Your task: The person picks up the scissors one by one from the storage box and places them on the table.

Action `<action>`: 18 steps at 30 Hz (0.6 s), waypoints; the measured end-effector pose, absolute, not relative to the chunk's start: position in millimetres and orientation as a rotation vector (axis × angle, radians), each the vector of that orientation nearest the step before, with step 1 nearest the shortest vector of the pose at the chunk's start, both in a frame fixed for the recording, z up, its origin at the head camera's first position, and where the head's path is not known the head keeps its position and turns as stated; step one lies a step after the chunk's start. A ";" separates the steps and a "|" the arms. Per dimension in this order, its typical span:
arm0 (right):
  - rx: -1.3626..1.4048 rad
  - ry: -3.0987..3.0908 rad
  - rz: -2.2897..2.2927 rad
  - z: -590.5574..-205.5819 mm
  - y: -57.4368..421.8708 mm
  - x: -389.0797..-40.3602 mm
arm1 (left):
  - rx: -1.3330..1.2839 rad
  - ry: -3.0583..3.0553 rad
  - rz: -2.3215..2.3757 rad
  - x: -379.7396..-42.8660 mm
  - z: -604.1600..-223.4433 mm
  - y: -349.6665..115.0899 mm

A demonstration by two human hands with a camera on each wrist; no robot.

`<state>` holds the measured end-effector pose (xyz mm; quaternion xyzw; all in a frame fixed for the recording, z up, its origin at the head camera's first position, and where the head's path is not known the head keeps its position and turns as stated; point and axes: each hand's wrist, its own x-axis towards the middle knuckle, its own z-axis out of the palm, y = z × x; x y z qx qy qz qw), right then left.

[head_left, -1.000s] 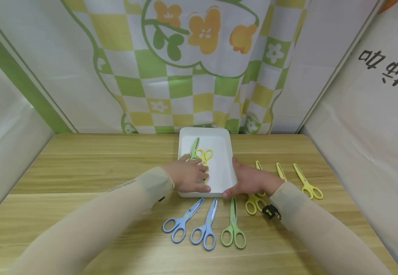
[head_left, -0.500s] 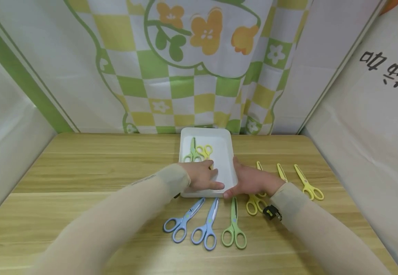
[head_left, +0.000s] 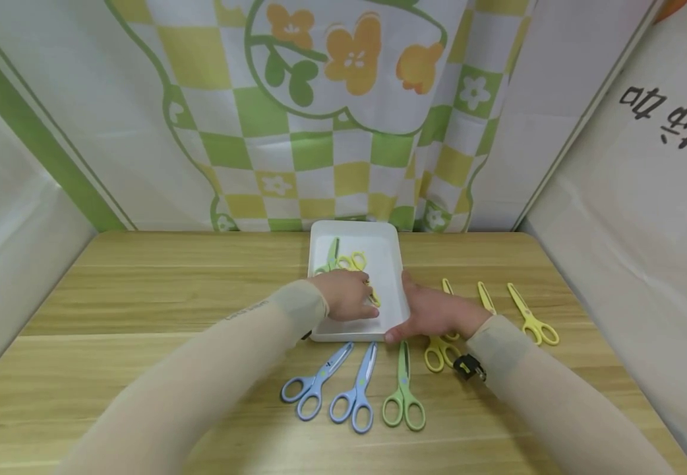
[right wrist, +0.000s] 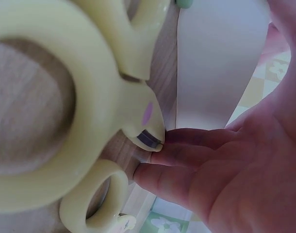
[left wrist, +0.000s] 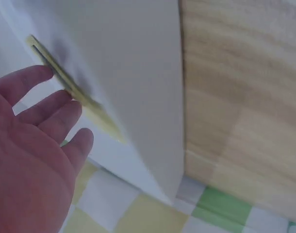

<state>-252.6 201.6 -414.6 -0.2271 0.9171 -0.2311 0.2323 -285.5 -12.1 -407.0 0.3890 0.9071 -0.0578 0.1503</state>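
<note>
My left hand (head_left: 348, 295) reaches into a white tray (head_left: 392, 254) at the back of the table. Its fingertips touch the blade of yellow scissors (left wrist: 77, 92), and the fingers are loosely bent. In the head view this hand covers the middle of those scissors, whose handle loops (head_left: 352, 260) and tip show on either side. Green scissors (head_left: 333, 256) lie beside them at the tray's left. My right hand (head_left: 435, 310) rests against the tray's right side, thumb at the front corner. Its fingers (right wrist: 174, 182) extend fairly straight along the tray's outer wall, close by yellow scissors (right wrist: 133, 107).
Two blue scissors (head_left: 320, 379) and a green pair (head_left: 403, 389) lie in front of the tray. Several yellow scissors (head_left: 535, 323) lie to the right, some partly behind my right hand and wrist. A checkered curtain (head_left: 314, 155) hangs behind the table.
My left hand has moved rightward inside the tray. The blade of the yellow scissors has swung to the right. The right hand and the tray stay in place.
</note>
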 end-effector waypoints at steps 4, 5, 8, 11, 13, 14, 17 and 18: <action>-0.636 2.517 -0.661 -416.3 202.4 -252.6 | 1.172 2.555 -0.148 -280.3 -399.1 -10.7; -0.633 2.518 -0.660 -416.5 202.5 -252.7 | 1.165 2.538 -0.127 -279.2 -396.7 -10.0; -0.638 2.522 -0.657 -416.8 203.2 -252.6 | 1.100 2.516 -0.045 -279.0 -392.6 -9.4; -0.660 2.519 -0.670 -417.2 203.2 -253.4 | 1.039 2.541 0.075 -285.9 -394.7 -12.2; -0.669 2.519 -0.672 -416.9 203.0 -253.7 | 1.021 2.589 0.131 -293.6 -396.5 -16.5; -0.669 2.519 -0.670 -416.8 202.8 -253.8 | 1.014 2.617 0.147 -297.3 -396.8 -19.2; -0.652 2.522 -0.639 -415.6 202.2 -253.3 | 0.981 2.719 0.112 -306.4 -393.8 -28.5; -0.651 2.521 -0.635 -415.4 201.9 -253.3 | 0.963 2.749 0.081 -308.4 -392.4 -31.5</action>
